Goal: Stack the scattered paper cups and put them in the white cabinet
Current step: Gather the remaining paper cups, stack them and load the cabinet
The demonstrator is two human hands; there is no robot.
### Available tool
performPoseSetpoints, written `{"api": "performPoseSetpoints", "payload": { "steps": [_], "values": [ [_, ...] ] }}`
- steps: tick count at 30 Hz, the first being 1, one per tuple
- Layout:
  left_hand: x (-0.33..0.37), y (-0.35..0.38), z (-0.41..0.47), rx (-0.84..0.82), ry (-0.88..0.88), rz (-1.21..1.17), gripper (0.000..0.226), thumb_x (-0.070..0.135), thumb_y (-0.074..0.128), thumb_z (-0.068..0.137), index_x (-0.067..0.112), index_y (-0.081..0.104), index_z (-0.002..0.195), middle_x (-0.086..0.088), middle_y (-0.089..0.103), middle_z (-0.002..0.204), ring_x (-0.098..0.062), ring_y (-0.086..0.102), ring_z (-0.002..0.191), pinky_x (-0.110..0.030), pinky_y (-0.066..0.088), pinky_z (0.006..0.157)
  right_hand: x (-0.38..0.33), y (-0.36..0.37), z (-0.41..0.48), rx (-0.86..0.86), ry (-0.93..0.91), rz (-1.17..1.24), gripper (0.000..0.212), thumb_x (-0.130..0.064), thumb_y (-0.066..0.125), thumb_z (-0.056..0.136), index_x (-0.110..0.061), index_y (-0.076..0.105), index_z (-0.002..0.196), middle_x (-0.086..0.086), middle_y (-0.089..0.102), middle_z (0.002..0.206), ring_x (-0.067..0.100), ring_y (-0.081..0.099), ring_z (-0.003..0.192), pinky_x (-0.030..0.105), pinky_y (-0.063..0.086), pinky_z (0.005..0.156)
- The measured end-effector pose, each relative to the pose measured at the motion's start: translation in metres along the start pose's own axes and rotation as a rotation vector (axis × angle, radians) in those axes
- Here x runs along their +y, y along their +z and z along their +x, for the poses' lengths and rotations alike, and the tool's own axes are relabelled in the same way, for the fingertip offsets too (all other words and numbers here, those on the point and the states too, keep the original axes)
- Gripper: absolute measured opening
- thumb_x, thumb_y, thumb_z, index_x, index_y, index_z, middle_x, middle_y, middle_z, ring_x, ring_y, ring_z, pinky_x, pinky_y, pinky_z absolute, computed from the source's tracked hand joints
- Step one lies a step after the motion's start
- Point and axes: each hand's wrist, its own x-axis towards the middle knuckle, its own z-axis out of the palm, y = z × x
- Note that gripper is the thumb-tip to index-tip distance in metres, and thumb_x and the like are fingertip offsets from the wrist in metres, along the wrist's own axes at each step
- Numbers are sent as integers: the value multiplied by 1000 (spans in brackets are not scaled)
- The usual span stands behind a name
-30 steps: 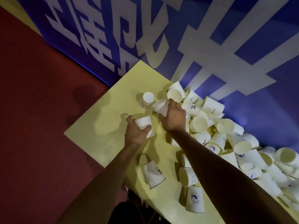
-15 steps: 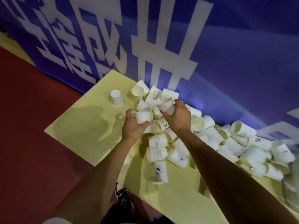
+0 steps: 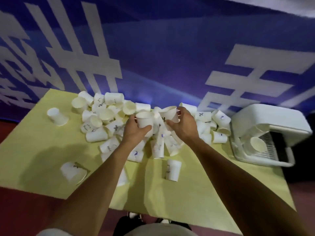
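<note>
Stacking looks barely started: my left hand (image 3: pixel 134 132) grips one paper cup (image 3: pixel 144 120), my right hand (image 3: pixel 183 127) grips a second cup (image 3: pixel 169 114), and loose cups (image 3: pixel 96 134) cover the table (image 3: pixel 34 143).

There is only one view, worn on the person's head, looking forward and steeply down along both bare forearms. The left hand (image 3: pixel 134 132) and right hand (image 3: pixel 184 128) sit mid-picture, close to the lens. Beyond them rises the blue wall (image 3: pixel 170 57), the yellow table (image 3: pixel 34 142) spreads around them, and the white cabinet (image 3: pixel 255 116) stands off right of the right hand. The wide lens bends the edges.
</note>
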Motion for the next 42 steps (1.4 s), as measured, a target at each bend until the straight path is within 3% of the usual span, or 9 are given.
{"api": "performPoseSetpoints", "payload": {
  "steps": [9, 14, 18, 23, 29, 32, 36, 42],
  "values": [
    [51, 124, -10, -312, 104, 65, 70, 33, 83, 76, 24, 39, 130, 3, 58, 122, -21, 59, 106, -40, 53, 88, 107, -84, -31, 199, 196, 75, 61, -38, 78, 79, -19, 53, 131, 1, 65, 120, 21, 62, 106, 41, 54, 89],
    [75, 196, -29, -361, 134, 89, 64, 31, 83, 76, 28, 35, 117, 3, 55, 120, -22, 57, 107, -39, 51, 83, 180, -135, -39, 268, 252, 94, 64, -42, 76, 75, -23, 51, 130, -6, 62, 114, 20, 61, 103, 35, 51, 79],
    [90, 258, -47, -362, 137, 109, 71, 30, 85, 74, 23, 39, 127, 3, 55, 122, -21, 57, 107, -38, 50, 88, 242, -178, -36, 278, 283, 98, 73, -48, 76, 73, -21, 51, 135, 1, 61, 124, 21, 60, 109, 40, 54, 89],
    [101, 318, -72, -372, 131, 143, 74, 31, 86, 71, 24, 42, 130, 4, 58, 120, -20, 60, 104, -41, 53, 88, 303, -213, -38, 289, 265, 108, 69, -44, 79, 72, -22, 53, 132, 0, 60, 122, 19, 58, 109, 39, 53, 87],
    [96, 342, -86, -408, 119, 205, 73, 29, 84, 71, 28, 42, 131, 4, 58, 122, -19, 59, 105, -41, 52, 90, 329, -217, -39, 263, 229, 225, 58, -41, 78, 72, -33, 48, 121, -12, 61, 113, 12, 59, 102, 32, 49, 78],
    [95, 344, -88, -426, 117, 229, 75, 28, 84, 72, 28, 41, 134, 4, 57, 125, -21, 59, 109, -42, 51, 93, 332, -213, -39, 245, 208, 192, 62, -42, 79, 75, -30, 47, 127, -10, 61, 119, 16, 59, 108, 39, 52, 84],
    [94, 349, -88, -429, 110, 252, 69, 26, 84, 73, 28, 42, 128, 4, 58, 120, -18, 58, 105, -31, 46, 82, 337, -209, -42, 224, 183, 134, 68, -37, 78, 79, -25, 44, 136, -3, 60, 125, 23, 59, 112, 50, 49, 95],
    [98, 357, -92, -465, 136, 297, 72, 25, 83, 74, 24, 41, 132, 5, 58, 119, -18, 57, 106, -31, 46, 82, 342, -208, -42, 181, 223, 31, 77, -37, 76, 79, -18, 40, 144, 6, 58, 132, 28, 54, 122, 51, 45, 101]
  ]
}}
